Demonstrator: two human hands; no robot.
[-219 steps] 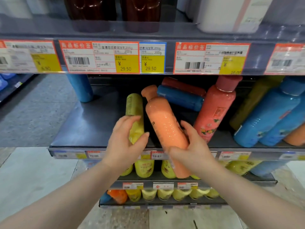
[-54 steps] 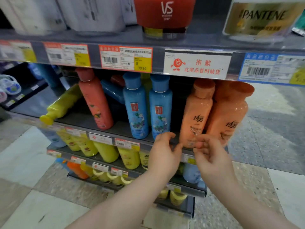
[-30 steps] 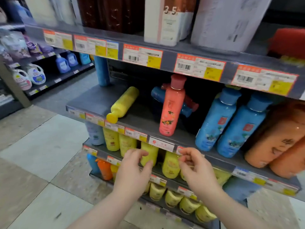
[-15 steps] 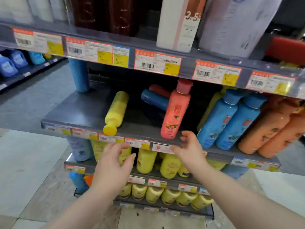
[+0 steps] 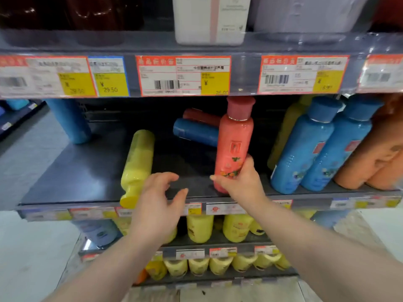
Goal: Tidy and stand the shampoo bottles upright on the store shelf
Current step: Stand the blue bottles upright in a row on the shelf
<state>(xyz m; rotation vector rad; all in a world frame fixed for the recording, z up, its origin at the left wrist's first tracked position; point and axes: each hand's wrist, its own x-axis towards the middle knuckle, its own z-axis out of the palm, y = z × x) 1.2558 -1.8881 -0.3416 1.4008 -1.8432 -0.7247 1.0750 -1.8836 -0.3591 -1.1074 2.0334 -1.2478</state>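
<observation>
Right hand (image 5: 241, 182) clasped around upright pink bottle (image 5: 234, 144), left hand (image 5: 158, 205) spread empty beside fallen yellow bottle (image 5: 137, 162)

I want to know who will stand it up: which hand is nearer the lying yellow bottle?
Left. The left hand hovers open beside the yellow bottle; the right hand grips the pink bottle.

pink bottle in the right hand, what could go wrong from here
The right hand grips the pink bottle low, so its tall top could tip into the lying dark blue bottle behind. The open left hand hovers beside the lying yellow bottle, whose cap overhangs the shelf edge; a nudge might roll it off.
</observation>
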